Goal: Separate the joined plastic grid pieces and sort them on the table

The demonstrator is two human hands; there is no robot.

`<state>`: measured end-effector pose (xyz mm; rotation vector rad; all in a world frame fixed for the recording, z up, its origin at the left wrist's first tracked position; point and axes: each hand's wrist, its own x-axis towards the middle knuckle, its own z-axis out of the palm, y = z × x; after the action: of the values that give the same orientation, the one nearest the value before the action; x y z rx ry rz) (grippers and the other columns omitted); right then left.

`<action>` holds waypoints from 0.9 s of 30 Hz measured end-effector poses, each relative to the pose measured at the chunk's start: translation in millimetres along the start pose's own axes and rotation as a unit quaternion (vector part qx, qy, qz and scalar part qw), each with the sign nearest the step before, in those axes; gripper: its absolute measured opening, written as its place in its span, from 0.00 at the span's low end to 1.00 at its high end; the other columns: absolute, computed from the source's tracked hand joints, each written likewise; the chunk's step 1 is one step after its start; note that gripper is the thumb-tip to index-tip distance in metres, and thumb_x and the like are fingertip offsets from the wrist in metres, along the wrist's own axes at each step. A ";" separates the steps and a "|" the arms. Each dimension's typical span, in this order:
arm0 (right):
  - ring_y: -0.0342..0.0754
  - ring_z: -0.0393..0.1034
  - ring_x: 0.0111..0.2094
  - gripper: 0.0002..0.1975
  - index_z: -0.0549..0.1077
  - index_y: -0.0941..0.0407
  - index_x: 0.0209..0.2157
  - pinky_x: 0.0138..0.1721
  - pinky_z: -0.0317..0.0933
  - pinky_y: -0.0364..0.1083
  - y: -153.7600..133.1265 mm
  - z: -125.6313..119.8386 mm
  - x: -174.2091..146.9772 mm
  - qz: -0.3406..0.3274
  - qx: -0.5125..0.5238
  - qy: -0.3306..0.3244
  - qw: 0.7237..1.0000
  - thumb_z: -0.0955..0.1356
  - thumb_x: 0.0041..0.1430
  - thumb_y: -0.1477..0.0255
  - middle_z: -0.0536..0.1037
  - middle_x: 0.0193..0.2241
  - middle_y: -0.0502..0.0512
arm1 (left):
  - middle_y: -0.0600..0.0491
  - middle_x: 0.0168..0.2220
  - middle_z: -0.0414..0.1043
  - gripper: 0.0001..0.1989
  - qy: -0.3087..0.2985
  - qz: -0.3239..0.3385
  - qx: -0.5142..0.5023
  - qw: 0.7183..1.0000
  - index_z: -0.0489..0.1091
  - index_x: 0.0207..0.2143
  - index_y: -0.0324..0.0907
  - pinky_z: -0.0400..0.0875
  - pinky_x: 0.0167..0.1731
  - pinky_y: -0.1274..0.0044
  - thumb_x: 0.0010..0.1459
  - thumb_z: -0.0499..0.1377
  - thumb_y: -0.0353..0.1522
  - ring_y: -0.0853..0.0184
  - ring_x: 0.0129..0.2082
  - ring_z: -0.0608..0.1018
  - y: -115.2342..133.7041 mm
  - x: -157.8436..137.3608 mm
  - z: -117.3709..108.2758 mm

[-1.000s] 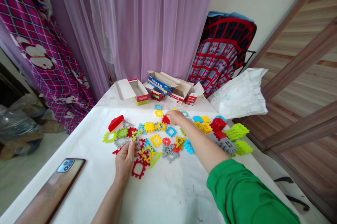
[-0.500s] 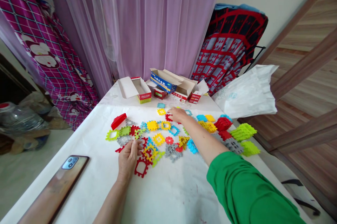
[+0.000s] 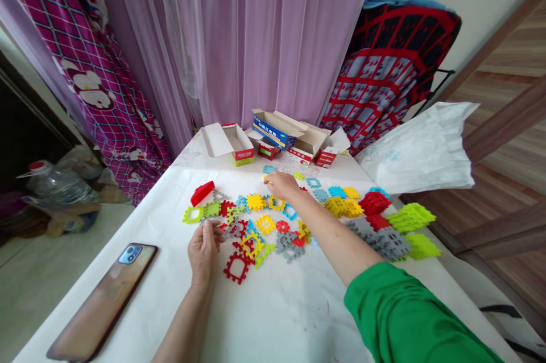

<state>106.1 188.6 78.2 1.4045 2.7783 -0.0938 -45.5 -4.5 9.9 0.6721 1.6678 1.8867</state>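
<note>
Dozens of interlocking plastic tiles (image 3: 273, 221) — red, yellow, green, blue, grey — lie scattered across the white table (image 3: 264, 317) as I watch through the head camera. At far left a phone (image 3: 104, 300) rests face down near the table's edge, its long axis running from the near left corner toward the far right. My left hand (image 3: 205, 249) sits at the near edge of the scatter, fingers loosely curled, thumb and forefinger pinched on a small grey tile (image 3: 210, 223); I cannot tell which way that piece faces. Just right of it a red square frame (image 3: 237, 267) lies flat on the cloth. My right hand (image 3: 281, 185), green sleeve (image 3: 409, 323) behind it, is stretched to the far side of the pile — fingers bent down and nearly closed on a yellow tile (image 3: 267, 180) at the fingertips. Beyond stand opened cardboard boxes (image 3: 273, 138); at right, stacks of red, grey and green tiles, and a white plastic bag (image 3: 422, 149).
</note>
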 end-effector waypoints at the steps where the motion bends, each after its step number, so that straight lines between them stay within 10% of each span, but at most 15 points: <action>1: 0.50 0.68 0.51 0.18 0.76 0.48 0.47 0.49 0.61 0.46 -17.4 -0.1 0.7 -0.021 0.008 0.003 1.000 0.59 0.63 0.71 0.75 0.51 0.53 | 0.56 0.20 0.68 0.23 0.001 0.000 -0.003 1.000 0.71 0.31 0.39 0.58 0.14 0.82 0.56 0.55 0.51 0.73 0.17 0.68 -0.2 0.3 -0.1; 10: 0.55 0.70 0.49 0.18 0.77 0.57 0.44 0.46 0.63 0.49 -127.3 14.7 -2.7 -0.068 0.011 -0.031 0.997 0.68 0.53 0.63 0.78 0.45 0.63 | 0.57 0.19 0.67 0.24 -0.001 -0.003 -0.017 1.000 0.71 0.31 0.40 0.58 0.14 0.82 0.54 0.55 0.52 0.73 0.16 0.67 -4.1 2.8 -0.2; 27: 0.52 0.73 0.46 0.12 0.78 0.52 0.37 0.43 0.62 0.47 -107.6 5.1 0.2 -0.049 0.051 -0.040 0.997 0.63 0.58 0.68 0.80 0.42 0.56 | 0.57 0.19 0.67 0.24 -0.012 -0.010 -0.006 1.000 0.71 0.30 0.39 0.58 0.14 0.82 0.53 0.56 0.52 0.73 0.17 0.68 -4.6 3.0 1.1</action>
<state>19.3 124.9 77.6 1.2525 2.8117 -0.2904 -46.7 -1.2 5.6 0.6684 1.6405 1.8659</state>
